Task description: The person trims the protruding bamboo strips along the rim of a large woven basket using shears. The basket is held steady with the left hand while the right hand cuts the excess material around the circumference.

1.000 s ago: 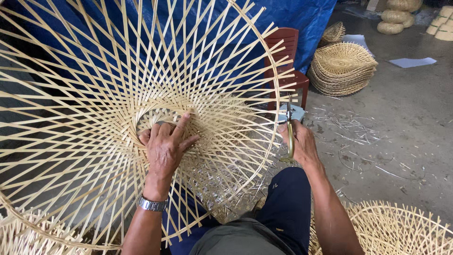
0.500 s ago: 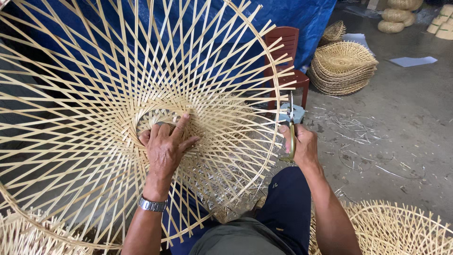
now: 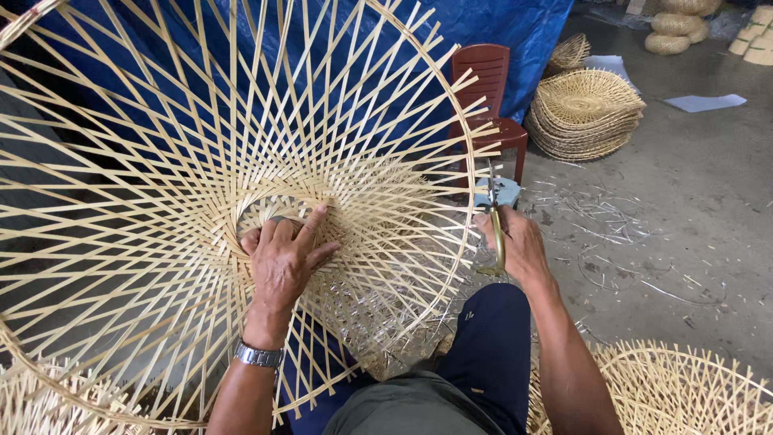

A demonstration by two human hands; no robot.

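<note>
Fingers (image 3: 310,229) of the left hand (image 3: 282,266) spread wide and press flat on the middle of the big bamboo frame (image 3: 161,161). Right hand (image 3: 515,246), at 3 o'clock from the left one, closes around small shears (image 3: 495,234) beside the frame's rim. Stacked baskets (image 3: 584,113) sit at 1 o'clock on the floor (image 3: 684,209).
</note>
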